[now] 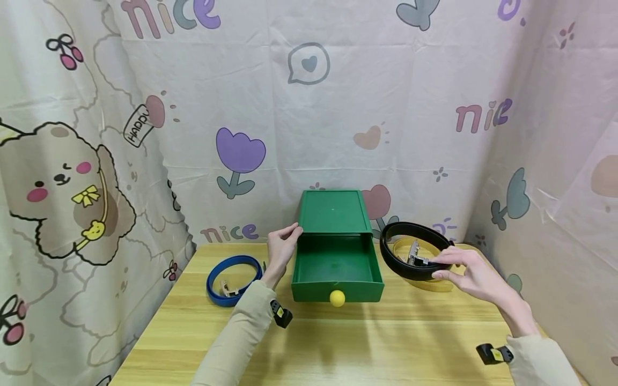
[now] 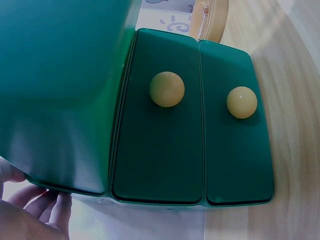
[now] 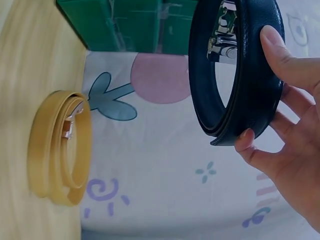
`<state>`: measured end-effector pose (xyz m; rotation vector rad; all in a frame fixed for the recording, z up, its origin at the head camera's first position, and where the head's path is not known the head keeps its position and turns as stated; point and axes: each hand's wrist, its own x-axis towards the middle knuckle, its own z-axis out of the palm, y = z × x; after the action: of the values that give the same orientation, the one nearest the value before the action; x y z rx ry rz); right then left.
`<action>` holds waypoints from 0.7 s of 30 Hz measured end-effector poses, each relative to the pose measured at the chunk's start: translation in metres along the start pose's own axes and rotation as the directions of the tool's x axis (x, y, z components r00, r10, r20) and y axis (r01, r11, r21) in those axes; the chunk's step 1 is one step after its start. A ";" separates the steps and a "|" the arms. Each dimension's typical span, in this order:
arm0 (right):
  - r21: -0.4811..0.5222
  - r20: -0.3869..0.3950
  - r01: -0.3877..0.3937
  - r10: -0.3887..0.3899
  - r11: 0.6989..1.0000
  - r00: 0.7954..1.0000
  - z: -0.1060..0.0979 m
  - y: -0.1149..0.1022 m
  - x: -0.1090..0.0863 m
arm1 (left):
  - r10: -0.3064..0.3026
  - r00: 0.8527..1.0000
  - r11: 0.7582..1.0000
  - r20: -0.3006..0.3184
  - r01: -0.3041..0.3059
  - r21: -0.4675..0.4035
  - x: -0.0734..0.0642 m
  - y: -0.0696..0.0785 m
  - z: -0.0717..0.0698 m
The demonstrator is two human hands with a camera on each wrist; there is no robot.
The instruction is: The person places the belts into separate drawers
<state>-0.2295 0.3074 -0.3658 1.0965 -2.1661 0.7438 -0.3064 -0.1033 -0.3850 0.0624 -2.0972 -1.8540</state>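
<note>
My right grip point(image 1: 473, 274) pinches the black belt point(image 3: 257, 85) at four o'clock, maybe keeping it rolled; my left grip point(image 1: 280, 250) touches the green box point(image 1: 333, 212), can't tell how tight.

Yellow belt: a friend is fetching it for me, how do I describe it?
On the wooden table stands a green drawer cabinet. Just right of that cabinet lies a coiled belt. Its yellow sets it apart from the blue belt and the black belt.

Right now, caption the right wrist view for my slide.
Right hand holds coiled black belt; coiled yellow belt rests on table.
</note>
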 end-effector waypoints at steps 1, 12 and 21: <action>-0.009 0.002 0.004 -0.004 1.000 1.000 -0.001 -0.001 0.003 | 0.000 1.000 1.000 0.002 0.000 -0.002 0.000 0.000 0.000; 0.039 0.035 0.053 -0.055 0.998 0.998 -0.006 -0.015 0.027 | 0.008 1.000 1.000 0.009 -0.008 -0.004 0.000 -0.001 -0.001; 0.055 0.036 0.094 -0.096 0.994 0.995 -0.014 -0.026 0.035 | 0.010 1.000 1.000 0.014 -0.010 -0.003 -0.002 0.001 -0.002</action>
<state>-0.2207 0.2861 -0.3260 1.2418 -2.1208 0.7464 -0.3040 -0.1049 -0.3847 0.0389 -2.1003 -1.8564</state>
